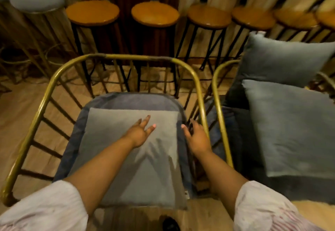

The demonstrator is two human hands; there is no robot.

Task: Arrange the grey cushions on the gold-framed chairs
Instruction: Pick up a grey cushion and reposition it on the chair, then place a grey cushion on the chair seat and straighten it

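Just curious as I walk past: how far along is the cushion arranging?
Done: two blue-grey cushions sit on the right-hand chair. In hand: left hand lies open on the flat grey cushion in the near gold-framed chair; right hand is at its edge. Left: final straightening, probably.

Head camera looks steeply down, close above the chair (116, 58).

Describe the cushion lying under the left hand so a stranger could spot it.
Find the gold-framed chair in the middle, in front of the wooden bar stools. On its dark blue seat pad lies a flat, pale grey matte cushion. Unlike the plump, sheeny grey cushions on the chair to the right, it lies flat.
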